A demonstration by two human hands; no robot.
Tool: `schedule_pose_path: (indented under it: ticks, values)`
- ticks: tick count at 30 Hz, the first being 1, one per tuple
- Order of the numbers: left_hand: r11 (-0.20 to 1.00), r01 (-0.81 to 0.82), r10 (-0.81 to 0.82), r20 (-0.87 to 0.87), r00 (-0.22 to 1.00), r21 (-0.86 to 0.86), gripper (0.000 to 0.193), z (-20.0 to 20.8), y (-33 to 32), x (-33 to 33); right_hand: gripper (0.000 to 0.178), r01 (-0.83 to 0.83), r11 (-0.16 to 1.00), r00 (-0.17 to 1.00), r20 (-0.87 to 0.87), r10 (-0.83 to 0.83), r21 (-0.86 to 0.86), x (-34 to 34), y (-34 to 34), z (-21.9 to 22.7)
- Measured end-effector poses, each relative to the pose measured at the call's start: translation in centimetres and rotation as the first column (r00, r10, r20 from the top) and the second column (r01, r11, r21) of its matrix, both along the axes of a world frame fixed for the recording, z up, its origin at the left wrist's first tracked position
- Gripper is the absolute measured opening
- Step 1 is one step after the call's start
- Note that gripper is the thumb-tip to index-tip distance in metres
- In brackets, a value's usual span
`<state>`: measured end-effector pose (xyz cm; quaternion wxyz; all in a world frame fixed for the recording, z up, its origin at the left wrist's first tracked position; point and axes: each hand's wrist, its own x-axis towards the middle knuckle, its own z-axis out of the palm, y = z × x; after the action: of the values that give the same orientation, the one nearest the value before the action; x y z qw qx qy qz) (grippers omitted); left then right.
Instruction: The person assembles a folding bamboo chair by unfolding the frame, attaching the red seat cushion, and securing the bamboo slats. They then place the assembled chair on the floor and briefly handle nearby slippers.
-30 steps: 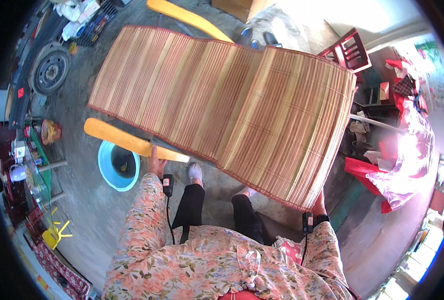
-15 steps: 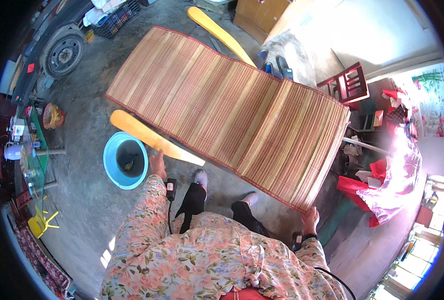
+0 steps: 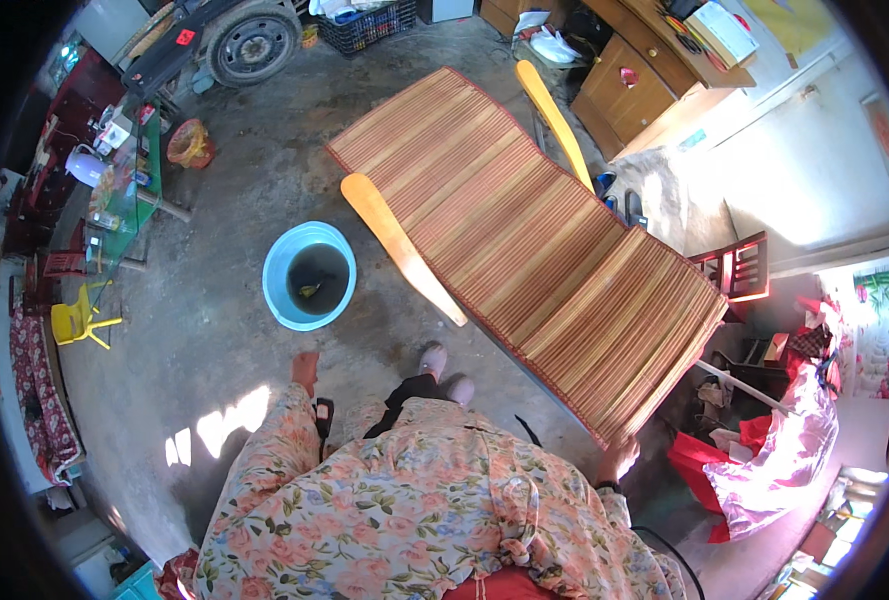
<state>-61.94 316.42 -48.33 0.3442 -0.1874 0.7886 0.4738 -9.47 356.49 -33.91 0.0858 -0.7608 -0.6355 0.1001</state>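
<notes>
Between yellow armrests (image 3: 397, 240), a striped mat (image 3: 530, 255) is curving; right hand (image 3: 620, 459) resting at its near corner, grip unclear; left hand (image 3: 306, 370) hanging loosely empty.

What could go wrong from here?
- The blue bucket, which seems to hold liquid, stands on open floor near the left hand and shoes; a careless step might tip it.
- Only the right hand is at the slatted mat, by its near corner, so pulling there could skew it.
- Glare blurs that hand's fingers, so a weak grip might go unnoticed.
</notes>
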Motion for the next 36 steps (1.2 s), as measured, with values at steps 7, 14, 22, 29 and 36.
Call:
schedule_pose_path:
  ticks: [7,14,22,29,36]
  values:
    - [0.986,-0.041,-0.003,0.265,0.964,0.159,0.029,-1.6,-7.2,3.7,0.034,-0.175,0.984,0.932,-0.329,0.153,-0.038,-4.5,0.8,0.1]
    - [0.852,0.521,-0.496,-0.242,0.834,0.053,0.037,-3.9,-1.2,-2.3,0.028,-0.137,0.94,0.869,-0.494,-0.038,-0.313,-0.9,-7.8,-4.1]
    - [0.689,0.713,-0.718,-0.009,0.696,0.129,0.032,1.1,11.7,-7.7,0.03,0.232,0.691,0.662,-0.409,-0.628,-0.685,4.9,-17.8,-7.4]
    - [0.52,0.852,-0.854,0.028,0.519,0.066,0.029,3.5,20.3,-5.2,0.033,0.311,0.663,0.528,-0.457,-0.716,-0.681,3.8,-20.4,-9.1]
    - [0.494,0.868,-0.869,0.037,0.493,0.045,0.031,5.1,21.0,-4.0,0.032,0.277,0.669,0.517,-0.48,-0.709,-0.69,4.0,-18.7,-7.9]
